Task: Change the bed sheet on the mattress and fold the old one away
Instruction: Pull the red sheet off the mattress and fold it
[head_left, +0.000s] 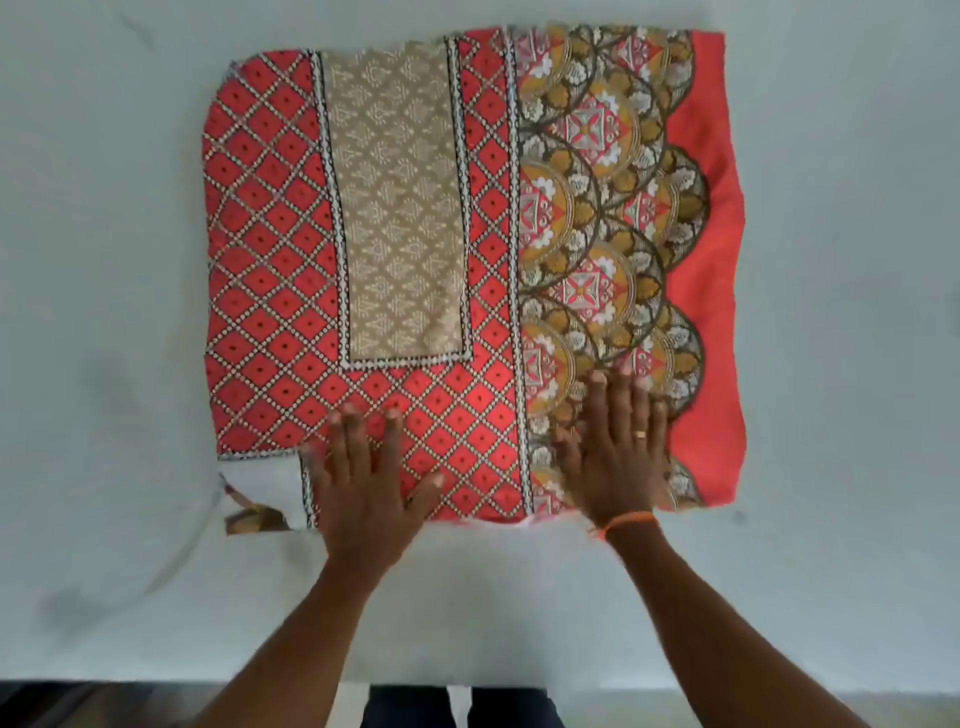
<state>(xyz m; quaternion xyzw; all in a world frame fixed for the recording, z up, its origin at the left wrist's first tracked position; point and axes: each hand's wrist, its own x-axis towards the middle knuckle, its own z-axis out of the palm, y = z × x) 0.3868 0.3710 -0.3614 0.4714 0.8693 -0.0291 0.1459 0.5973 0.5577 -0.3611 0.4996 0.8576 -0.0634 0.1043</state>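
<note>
A pale, greyish-white mattress top (831, 312) fills nearly the whole view, running far out to the left of the left hand (363, 483), far out to the right of the right hand (618, 457), and on beyond the fingertips to the upper edge. Its surface is smooth and mostly flat. A faint curved crease (192, 551) arcs just left of and below the left hand, and a soft grey smudge of shadow (109, 374) lies further out on that side. Behind the wrists, on the near side, the mattress ends in a straight edge, with a strip of dark floor (104, 701) below it. The light is soft and even, casting no hard shadows. No walls or windows show.
</note>
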